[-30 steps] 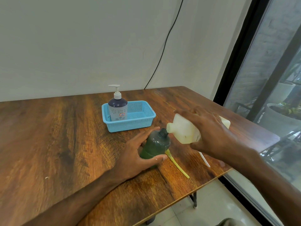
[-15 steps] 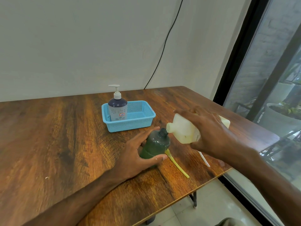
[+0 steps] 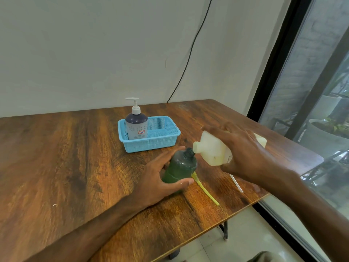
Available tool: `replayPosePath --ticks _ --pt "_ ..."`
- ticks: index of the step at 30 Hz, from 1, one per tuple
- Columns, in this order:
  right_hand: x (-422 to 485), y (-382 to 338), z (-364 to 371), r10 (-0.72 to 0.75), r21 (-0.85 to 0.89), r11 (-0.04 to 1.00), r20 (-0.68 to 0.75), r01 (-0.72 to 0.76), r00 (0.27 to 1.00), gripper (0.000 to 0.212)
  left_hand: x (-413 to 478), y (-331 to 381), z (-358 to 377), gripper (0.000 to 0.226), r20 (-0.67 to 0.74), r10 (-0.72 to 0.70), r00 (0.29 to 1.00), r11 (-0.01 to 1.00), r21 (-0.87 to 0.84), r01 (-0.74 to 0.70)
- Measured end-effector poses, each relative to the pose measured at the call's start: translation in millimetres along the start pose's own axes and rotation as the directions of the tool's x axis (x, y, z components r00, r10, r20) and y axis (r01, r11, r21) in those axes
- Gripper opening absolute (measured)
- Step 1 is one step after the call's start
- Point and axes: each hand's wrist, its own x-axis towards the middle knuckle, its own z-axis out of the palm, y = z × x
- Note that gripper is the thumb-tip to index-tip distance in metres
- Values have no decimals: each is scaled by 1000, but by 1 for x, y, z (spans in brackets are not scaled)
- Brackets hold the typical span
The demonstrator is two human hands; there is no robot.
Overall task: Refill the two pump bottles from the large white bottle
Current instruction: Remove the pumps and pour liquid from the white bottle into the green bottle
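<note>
Large white bottle [image 3: 213, 150], centre-right of frame, is held tipped in the curled right hand [image 3: 243, 157], spout at the neck of the green pump bottle [image 3: 179, 167], which the left hand [image 3: 160, 178] clasps to steady it for pouring.

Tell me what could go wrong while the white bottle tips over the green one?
The mouth of the large white plastic bottle meets only the narrow neck of the dark green plastic bottle, so liquid might run down onto the wooden table. A push from the right hand might topple the green one, though the left hand steadies it.
</note>
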Motion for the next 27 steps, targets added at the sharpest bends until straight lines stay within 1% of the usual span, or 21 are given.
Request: replayPosePath --ticks 10,27 --pt "1 -1 1 3 -5 1000 -1 -3 1000 103 -1 3 -1 86 8 -19 1000 1000 11 18" --pt "0 -3 -2 4 -1 1000 4 -4 1000 99 0 4 -1 89 9 -6 1000 1000 15 6"
